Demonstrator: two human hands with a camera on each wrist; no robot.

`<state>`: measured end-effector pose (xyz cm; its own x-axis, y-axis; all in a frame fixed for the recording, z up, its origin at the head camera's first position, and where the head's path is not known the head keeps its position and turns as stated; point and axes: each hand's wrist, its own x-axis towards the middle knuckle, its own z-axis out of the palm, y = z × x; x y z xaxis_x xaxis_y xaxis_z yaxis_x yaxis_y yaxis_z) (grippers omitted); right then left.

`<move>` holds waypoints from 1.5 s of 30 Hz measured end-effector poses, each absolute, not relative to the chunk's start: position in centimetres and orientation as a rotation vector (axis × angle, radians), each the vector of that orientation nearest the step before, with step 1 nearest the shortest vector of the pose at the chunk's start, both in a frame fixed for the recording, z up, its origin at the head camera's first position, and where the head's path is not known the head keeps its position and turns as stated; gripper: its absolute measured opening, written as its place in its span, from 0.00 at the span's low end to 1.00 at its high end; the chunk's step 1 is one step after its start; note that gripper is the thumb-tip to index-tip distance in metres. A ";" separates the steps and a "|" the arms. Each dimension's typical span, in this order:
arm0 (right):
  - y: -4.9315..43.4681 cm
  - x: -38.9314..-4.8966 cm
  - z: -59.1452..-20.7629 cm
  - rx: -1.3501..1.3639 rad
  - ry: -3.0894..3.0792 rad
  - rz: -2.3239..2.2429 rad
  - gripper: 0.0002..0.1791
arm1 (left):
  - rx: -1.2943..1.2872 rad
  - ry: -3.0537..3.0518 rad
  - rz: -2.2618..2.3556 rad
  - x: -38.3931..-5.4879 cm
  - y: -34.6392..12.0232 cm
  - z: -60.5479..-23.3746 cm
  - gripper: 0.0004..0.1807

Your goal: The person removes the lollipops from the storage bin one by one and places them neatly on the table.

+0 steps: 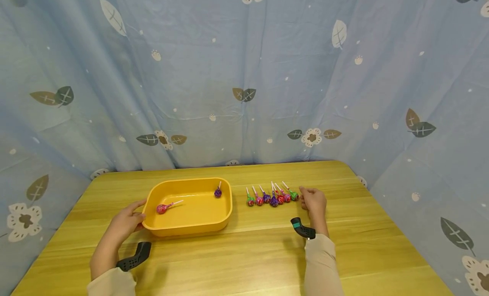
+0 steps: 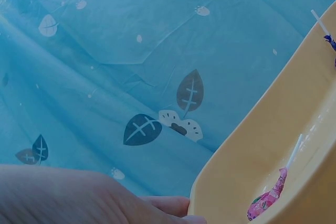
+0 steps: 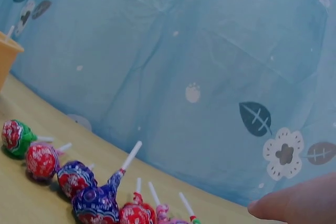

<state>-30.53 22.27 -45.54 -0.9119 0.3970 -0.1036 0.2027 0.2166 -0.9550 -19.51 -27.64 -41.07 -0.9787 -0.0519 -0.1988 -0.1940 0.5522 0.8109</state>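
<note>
My left hand (image 1: 124, 219) holds the left end of a shallow yellow tray (image 1: 187, 233), fingertips right at its rim. A pink lollipop (image 1: 162, 209) and a purple lollipop (image 1: 217, 193) lie inside the tray, far apart. To the tray's right, several wrapped lollipops lie side by side, sticks pointing away, among them a green lollipop (image 1: 250, 201) at the left end and another green lollipop (image 1: 294, 195) at the right end. My right hand (image 1: 314, 201) is just right of that last one, a finger (image 3: 294, 203) extended in the right wrist view, with nothing seen in its grasp.
Everything is on a yellow wood-grain table (image 1: 237, 262). A blue patterned curtain (image 1: 214, 75) hangs behind the table's back edge and along both sides. Each wrist carries a black strap-on mount, one black mount (image 1: 135, 257) at the left and one black mount (image 1: 303, 229) at the right.
</note>
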 end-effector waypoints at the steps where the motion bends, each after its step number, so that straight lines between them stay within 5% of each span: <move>1: 22.3 -30.6 -45.4 -0.573 -2.320 1.781 0.24 | -0.208 2.632 1.405 -19.5 -27.6 -41.1 0.30; 22: 17.3 -30.6 -42.0 -0.304 -2.324 1.950 0.19 | -0.208 2.645 1.376 -19.5 -27.7 -40.8 0.29; 45: 6.8 -29.8 -41.4 0.308 -2.366 2.304 0.19 | -0.209 2.633 1.399 -19.5 -27.9 -41.3 0.29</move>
<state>-29.78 6.82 -41.37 -0.9676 -0.2524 0.0036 -0.0102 0.0251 -0.9996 -19.54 -27.86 -41.31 -0.9786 -0.0512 -0.1994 -0.1939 0.5548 0.8091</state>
